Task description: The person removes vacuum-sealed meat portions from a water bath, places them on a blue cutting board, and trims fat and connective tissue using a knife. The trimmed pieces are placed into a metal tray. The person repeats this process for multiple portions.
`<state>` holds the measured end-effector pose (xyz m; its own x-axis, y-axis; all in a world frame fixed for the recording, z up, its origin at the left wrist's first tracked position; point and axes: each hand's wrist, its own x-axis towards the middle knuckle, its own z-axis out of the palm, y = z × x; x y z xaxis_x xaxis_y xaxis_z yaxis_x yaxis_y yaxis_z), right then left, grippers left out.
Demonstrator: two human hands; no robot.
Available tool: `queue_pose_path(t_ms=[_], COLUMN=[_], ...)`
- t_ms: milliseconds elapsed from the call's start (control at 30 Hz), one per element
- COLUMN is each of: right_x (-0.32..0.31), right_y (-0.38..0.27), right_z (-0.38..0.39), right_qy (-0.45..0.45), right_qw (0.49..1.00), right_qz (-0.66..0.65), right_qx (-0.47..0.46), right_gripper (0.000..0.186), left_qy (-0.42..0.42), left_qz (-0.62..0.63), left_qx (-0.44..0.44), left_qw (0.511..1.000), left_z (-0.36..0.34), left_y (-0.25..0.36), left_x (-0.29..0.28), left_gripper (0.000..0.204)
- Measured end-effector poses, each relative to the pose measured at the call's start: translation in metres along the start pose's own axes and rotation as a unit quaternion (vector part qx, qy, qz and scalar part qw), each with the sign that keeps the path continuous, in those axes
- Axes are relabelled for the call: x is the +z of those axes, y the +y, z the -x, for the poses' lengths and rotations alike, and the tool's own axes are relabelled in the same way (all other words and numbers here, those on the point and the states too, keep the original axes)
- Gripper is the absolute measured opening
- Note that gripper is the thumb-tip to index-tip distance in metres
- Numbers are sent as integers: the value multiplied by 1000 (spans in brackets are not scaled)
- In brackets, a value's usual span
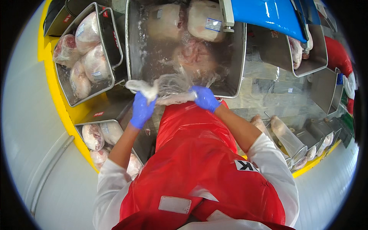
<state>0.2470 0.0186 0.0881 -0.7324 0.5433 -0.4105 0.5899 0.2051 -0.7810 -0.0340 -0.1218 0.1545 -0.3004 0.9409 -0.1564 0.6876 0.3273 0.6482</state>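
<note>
At the near rim of a metal tub (128, 46), both hands in blue gloves hold a clear plastic bag (174, 86) stretched between them. My left hand (142, 110) is closed around its left end, where a bunched white piece (143, 88) sticks up; I cannot tell if that piece is part of the bag. My right hand (206, 99) grips the right end, fingers wrapped round the plastic. In the tub's cloudy water lie a bagged meat piece with a label (205, 32), another bagged piece (165, 23), and a redder piece of meat (195, 55) close to the bag.
Metal bins of bagged meat (90, 57) stand at left, with another meat bin (93, 136) below them. A blue-covered part (264, 13) overhangs the tub's far right corner. More bins (312, 67) and a person's red sleeve (339, 55) are at right, above wet tiled floor (264, 92).
</note>
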Motion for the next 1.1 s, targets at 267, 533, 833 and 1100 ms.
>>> queue_pose_path(t_ms=[267, 533, 833, 1100], right_x=[-59, -63, 120, 32], right_y=[-134, -125, 168, 163], right_z=[20, 4, -159, -116], right_qy=[14, 129, 321, 268], right_qw=[950, 964, 858, 908], right_qz=[-309, 5, -123, 94], right_qx=[-37, -233, 383, 309], right_gripper=[10, 35, 70, 21], left_qy=[-223, -87, -80, -57], left_qz=[379, 605, 667, 569], left_qx=[117, -228, -365, -356], left_qw=[891, 758, 645, 739], left_z=[-59, -24, 6, 3], left_y=[58, 19, 26, -27], left_x=[98, 57, 14, 11], left_gripper=[54, 37, 47, 48])
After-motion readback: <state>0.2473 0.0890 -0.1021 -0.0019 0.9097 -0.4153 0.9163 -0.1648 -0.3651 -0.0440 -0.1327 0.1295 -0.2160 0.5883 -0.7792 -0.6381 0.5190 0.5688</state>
